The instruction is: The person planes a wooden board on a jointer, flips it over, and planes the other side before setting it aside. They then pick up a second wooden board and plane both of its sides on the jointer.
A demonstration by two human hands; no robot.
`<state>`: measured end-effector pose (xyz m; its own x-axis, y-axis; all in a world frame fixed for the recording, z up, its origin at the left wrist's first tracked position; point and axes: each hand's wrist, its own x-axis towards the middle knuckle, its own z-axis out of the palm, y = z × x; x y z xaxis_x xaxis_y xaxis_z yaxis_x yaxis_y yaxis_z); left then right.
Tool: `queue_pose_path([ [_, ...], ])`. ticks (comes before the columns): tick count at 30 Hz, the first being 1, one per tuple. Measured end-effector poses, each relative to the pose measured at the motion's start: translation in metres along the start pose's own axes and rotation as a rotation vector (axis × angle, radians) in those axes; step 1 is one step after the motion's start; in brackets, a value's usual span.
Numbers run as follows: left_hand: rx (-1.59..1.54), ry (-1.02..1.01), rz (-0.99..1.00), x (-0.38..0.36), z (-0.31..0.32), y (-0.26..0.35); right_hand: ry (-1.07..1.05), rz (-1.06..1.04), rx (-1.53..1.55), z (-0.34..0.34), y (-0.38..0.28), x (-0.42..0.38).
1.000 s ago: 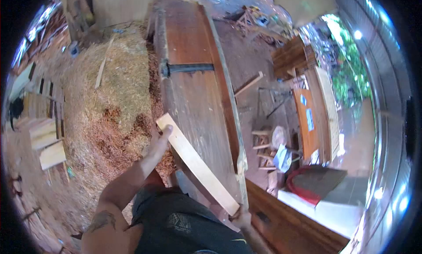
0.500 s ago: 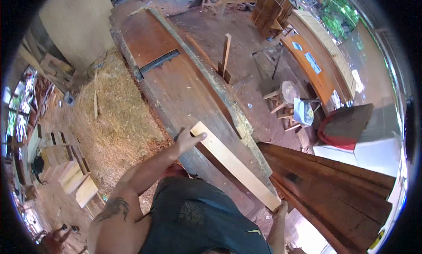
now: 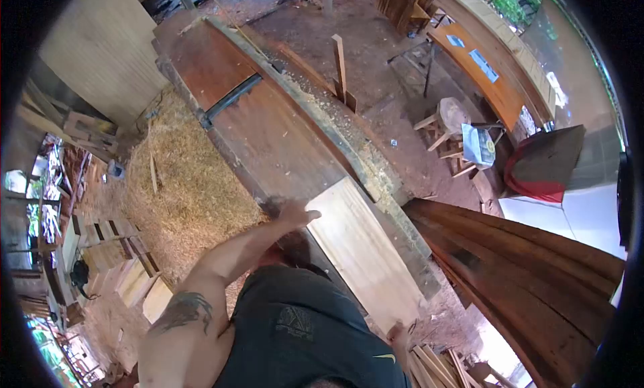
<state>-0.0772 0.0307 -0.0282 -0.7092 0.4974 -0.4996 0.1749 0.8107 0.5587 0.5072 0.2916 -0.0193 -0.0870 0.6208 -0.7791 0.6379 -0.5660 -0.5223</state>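
A pale, freshly surfaced wooden board [image 3: 365, 244] lies with its broad face up on a long wooden machine bed [image 3: 278, 143] that has a dark slot across it. My left hand [image 3: 297, 215] grips the board's far corner on the left side, thumb on top and fingers mostly hidden at the edge. At the near end, my right hand [image 3: 397, 332] holds the board by its lower edge, and only part of that hand shows. Along the right side of the bed runs a raised guide rail [image 3: 315, 113] dusted with shavings.
Wood shavings [image 3: 191, 167] are heaped left of the bed. Dark planks [image 3: 510, 274] rest close on the right, with offcuts [image 3: 433, 364] below them. Stacked pale boards [image 3: 137, 281] lie at left. A stool [image 3: 449, 120] and an orange-brown panel [image 3: 476, 73] stand farther right.
The board has turned from its narrow edge so its broad face is up. Both hands remain on it; the right hand has shifted slightly left and down. The view has shifted somewhat.
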Motion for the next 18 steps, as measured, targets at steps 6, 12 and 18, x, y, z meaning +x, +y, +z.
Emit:
queue_pose_path([
  [6,0.131,0.273,0.196,0.002,0.061,0.059,-0.036,-0.101,-0.155,0.045,-0.033,0.045],
  [12,0.281,0.384,-0.076,0.039,0.04,0.113,-0.223,-0.046,-0.47,0.107,-0.152,0.041],
  [18,0.31,0.463,-0.235,0.089,-0.001,0.1,-0.318,-0.205,-0.685,0.153,-0.178,0.06],
])
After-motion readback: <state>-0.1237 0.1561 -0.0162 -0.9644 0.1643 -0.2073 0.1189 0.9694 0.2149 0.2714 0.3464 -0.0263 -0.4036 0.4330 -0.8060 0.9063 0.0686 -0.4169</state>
